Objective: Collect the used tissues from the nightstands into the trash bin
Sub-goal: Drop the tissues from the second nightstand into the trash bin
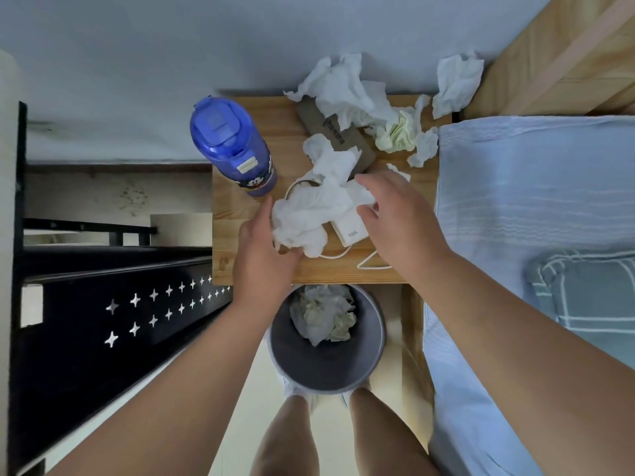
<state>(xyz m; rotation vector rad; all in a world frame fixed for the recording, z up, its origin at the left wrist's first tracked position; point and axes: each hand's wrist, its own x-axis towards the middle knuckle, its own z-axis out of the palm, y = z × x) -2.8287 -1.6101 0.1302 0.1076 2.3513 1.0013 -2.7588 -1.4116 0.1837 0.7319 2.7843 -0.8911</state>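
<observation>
Atop nightstand (240,262), left fingers (266,214), right fingers (372,187) clamp crumpled tissue (309,211) over charger (350,231); bottle (230,142) beside.

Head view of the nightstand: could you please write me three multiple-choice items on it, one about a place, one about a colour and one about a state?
1. Where does the trash bin stand?
A. on the bed
B. on the floor in front of the nightstand
C. on top of the nightstand

2. What colour is the bottle?
A. red
B. green
C. blue

3. What state is the trash bin in?
A. it stands open and holds crumpled tissues
B. a lid covers it
C. it lies tipped over

Answers:
1 B, its rim shows below the nightstand's front edge.
2 C, its body and lid are both blue.
3 A, its open mouth faces up with crumpled tissues inside.
</observation>
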